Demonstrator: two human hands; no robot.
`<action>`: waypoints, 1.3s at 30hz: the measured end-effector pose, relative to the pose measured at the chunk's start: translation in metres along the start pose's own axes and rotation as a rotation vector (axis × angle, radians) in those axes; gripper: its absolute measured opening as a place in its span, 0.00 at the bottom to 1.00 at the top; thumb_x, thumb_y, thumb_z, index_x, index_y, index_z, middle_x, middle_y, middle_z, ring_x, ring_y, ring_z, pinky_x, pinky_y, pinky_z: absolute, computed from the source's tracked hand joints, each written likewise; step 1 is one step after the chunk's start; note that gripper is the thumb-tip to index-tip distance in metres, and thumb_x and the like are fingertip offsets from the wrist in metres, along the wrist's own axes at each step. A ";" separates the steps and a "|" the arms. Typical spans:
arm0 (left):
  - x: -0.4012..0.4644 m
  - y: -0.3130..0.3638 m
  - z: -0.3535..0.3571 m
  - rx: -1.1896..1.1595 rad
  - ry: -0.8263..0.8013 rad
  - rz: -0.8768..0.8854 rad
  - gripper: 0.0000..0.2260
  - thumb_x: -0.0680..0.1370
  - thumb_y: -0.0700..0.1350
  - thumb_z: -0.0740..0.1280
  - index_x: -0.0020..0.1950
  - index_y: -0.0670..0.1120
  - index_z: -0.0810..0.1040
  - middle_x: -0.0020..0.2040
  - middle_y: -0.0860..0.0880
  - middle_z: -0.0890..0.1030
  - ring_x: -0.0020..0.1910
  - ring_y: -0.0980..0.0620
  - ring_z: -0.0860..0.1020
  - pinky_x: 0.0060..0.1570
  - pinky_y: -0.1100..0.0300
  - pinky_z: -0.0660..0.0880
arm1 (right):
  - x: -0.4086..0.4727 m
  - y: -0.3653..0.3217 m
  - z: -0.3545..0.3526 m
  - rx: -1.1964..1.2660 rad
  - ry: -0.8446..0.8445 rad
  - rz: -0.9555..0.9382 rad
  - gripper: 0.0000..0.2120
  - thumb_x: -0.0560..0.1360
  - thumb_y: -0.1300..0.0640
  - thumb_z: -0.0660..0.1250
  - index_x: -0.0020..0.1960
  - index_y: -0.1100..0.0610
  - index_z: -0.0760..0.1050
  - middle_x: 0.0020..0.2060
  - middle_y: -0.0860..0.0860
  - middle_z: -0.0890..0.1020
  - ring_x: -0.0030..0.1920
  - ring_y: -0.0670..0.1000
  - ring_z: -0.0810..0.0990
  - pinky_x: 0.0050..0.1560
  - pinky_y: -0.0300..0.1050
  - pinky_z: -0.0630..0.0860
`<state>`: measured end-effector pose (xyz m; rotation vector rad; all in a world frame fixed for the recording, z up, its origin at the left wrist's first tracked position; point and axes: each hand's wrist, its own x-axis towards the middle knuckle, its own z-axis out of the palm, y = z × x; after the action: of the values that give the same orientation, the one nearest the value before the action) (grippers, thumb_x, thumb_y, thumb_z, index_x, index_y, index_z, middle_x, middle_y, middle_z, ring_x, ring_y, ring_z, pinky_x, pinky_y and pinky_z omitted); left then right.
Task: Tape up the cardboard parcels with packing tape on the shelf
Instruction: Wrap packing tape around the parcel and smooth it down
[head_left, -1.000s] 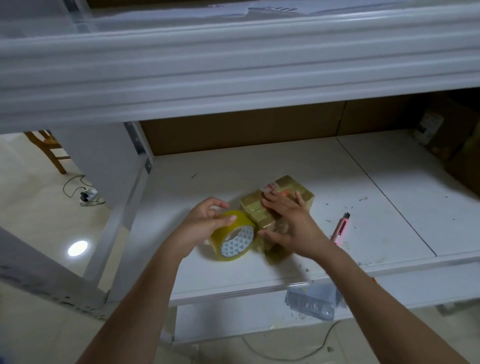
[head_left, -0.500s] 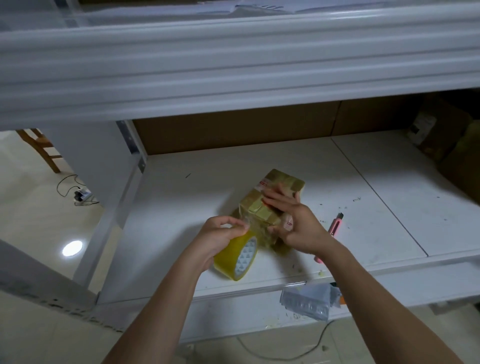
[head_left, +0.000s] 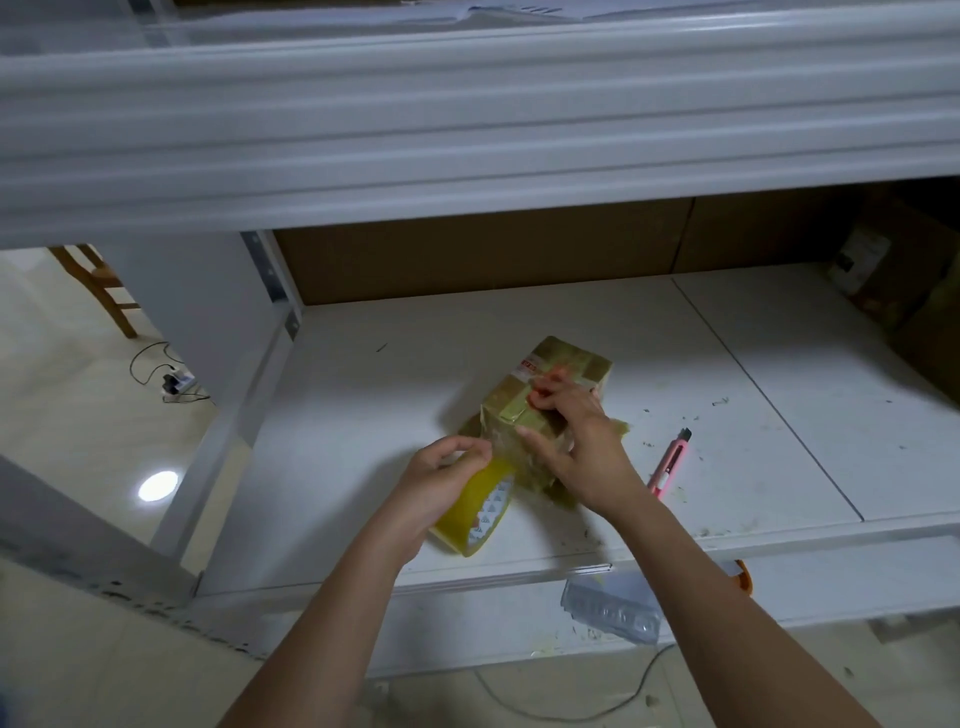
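A small cardboard parcel (head_left: 558, 366), wrapped in yellowish tape, lies on the white shelf (head_left: 395, 395). My right hand (head_left: 584, 447) grips its near end, thumb on the left side and fingers curled over the top. The roll of yellow packing tape (head_left: 480, 512) stands tilted just left of the parcel, near the shelf's front edge. My left hand (head_left: 441, 486) holds the roll from above, fingers curled at its top by the parcel. A stretch of tape seems to run from roll to parcel, but it is hard to see.
A pink utility knife (head_left: 670, 462) lies right of the parcel. Brown cardboard boxes (head_left: 914, 291) sit at the shelf's far right. An upper shelf beam (head_left: 467, 130) hangs overhead. A clear plastic piece (head_left: 613, 608) sits on the lower ledge. Cables and a wooden chair (head_left: 98, 280) occupy the floor at left.
The tape roll has moved toward the shelf's front edge and tilted, my left hand shifting on top of it. My right hand has curled tighter on the parcel, which has turned slightly.
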<state>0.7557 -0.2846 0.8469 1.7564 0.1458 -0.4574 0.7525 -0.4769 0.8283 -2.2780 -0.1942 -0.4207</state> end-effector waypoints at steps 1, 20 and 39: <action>0.000 0.001 -0.001 0.001 -0.006 0.002 0.05 0.77 0.51 0.70 0.49 0.54 0.84 0.50 0.50 0.85 0.48 0.51 0.84 0.49 0.56 0.79 | 0.002 0.003 -0.001 0.000 -0.012 -0.004 0.30 0.73 0.34 0.61 0.62 0.56 0.76 0.67 0.49 0.75 0.71 0.46 0.65 0.72 0.51 0.64; 0.006 0.004 0.015 -0.043 0.176 -0.061 0.03 0.74 0.45 0.75 0.43 0.46 0.84 0.42 0.45 0.85 0.40 0.47 0.83 0.44 0.57 0.79 | 0.009 0.007 0.010 0.000 0.078 0.005 0.24 0.67 0.49 0.78 0.57 0.59 0.76 0.62 0.52 0.77 0.69 0.52 0.69 0.68 0.55 0.71; 0.012 0.010 0.030 -0.028 0.306 -0.036 0.01 0.72 0.40 0.74 0.42 0.43 0.84 0.42 0.42 0.85 0.45 0.41 0.84 0.48 0.51 0.80 | -0.048 0.055 -0.057 -0.121 0.463 0.514 0.06 0.79 0.54 0.65 0.48 0.56 0.78 0.45 0.52 0.81 0.43 0.51 0.78 0.41 0.46 0.75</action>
<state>0.7632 -0.3176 0.8468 1.7902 0.3994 -0.2087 0.7095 -0.5564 0.8091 -2.1706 0.6497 -0.6752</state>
